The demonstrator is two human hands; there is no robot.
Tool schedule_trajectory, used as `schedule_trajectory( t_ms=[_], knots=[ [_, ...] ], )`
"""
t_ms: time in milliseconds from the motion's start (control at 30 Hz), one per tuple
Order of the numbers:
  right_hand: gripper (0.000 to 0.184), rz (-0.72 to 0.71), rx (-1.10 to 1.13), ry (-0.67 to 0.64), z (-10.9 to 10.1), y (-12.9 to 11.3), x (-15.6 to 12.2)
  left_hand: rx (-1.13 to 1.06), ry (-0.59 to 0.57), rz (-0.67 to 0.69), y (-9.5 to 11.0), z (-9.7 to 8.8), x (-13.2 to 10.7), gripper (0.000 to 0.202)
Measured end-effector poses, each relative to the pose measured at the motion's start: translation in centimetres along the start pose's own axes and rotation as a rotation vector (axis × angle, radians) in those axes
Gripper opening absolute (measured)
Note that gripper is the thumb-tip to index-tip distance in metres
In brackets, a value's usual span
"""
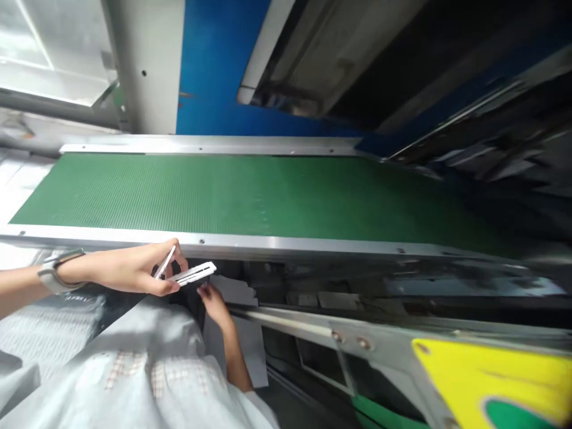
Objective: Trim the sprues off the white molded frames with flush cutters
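Observation:
My left hand (145,268), with a grey watch band (60,271) on its wrist, reaches in from the left just below the conveyor's near rail. Its thumb and fingers are closed on slim white flat pieces (196,273), stacked with a dark gap between them. Another thin white piece (165,262) stands tilted between the fingers of the same hand. My right hand (215,304) is low, beside the far end of the stacked pieces, its fingertips pressed together. What lies in those fingertips is too small and dark to make out.
A green ribbed conveyor belt (214,193) runs across between metal rails (277,242). Behind it stands a blue machine panel (214,71) with a dark opening. White sheets (250,345) lie below my right hand. A yellow panel (504,369) and a metal frame bar (295,322) are at lower right.

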State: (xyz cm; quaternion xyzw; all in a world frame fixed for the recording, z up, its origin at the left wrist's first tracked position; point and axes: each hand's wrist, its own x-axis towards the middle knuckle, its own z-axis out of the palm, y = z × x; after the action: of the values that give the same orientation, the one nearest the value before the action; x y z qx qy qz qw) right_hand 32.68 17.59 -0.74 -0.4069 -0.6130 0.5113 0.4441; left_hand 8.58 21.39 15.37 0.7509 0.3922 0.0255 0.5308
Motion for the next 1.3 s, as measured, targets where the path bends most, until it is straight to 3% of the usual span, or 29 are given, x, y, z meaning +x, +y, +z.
schedule_trajectory(
  t_ms=[67,167,267,367,467,567,633,733,833,967,1100,1300],
  knots=[
    [0.044,0.022,0.085,0.003,2.1,0.0,-1.2,-0.099,-0.028,-0.031,-2.3,2.5,-2.7,0.047],
    [0.061,0.047,0.23,-0.027,4.4,-1.9,-2.5,-0.255,-0.03,-0.004,-5.3,6.1,-5.3,0.047],
    [0.041,0.101,0.459,-0.126,7.0,-4.0,-3.3,-0.478,0.007,0.026,-7.6,9.4,-7.2,0.049],
    [0.045,0.177,0.562,-0.115,9.7,-4.9,-3.9,-0.663,0.138,0.166,-9.5,12.2,-9.0,0.066],
    [0.045,0.398,0.825,-0.096,11.8,-5.2,-4.5,-0.515,0.455,0.273,-11.0,14.1,-10.6,0.083],
    [0.041,0.696,1.08,-0.145,13.3,-5.0,-5.3,-0.282,0.649,0.294,-11.2,14.9,-11.5,0.075],
    [0.032,0.8,1.09,-0.191,14.2,-4.5,-6.0,-0.183,0.628,0.334,-10.8,15.0,-11.7,0.069],
    [0.023,0.868,1.058,-0.233,15.4,-3.5,-7.5,-0.121,0.476,0.368,-10.0,14.9,-11.9,0.061],
    [0.023,0.875,1.048,-0.231,16.0,-2.8,-8.8,-0.105,0.405,0.33,-9.5,15.1,-12.0,0.048],
    [0.039,0.827,1.034,-0.18,16.0,-2.7,-10.1,-0.16,0.508,0.282,-8.9,16.2,-12.1,0.028],
    [0.066,0.676,0.886,-0.174,15.1,-2.5,-11.0,-0.31,0.639,0.286,-8.3,17.4,-11.8,0.028],
    [0.08,0.468,0.729,-0.331,13.3,-2.3,-12.3,-0.439,0.629,0.271,-7.6,18.8,-11.0,0.038]
  ],
)
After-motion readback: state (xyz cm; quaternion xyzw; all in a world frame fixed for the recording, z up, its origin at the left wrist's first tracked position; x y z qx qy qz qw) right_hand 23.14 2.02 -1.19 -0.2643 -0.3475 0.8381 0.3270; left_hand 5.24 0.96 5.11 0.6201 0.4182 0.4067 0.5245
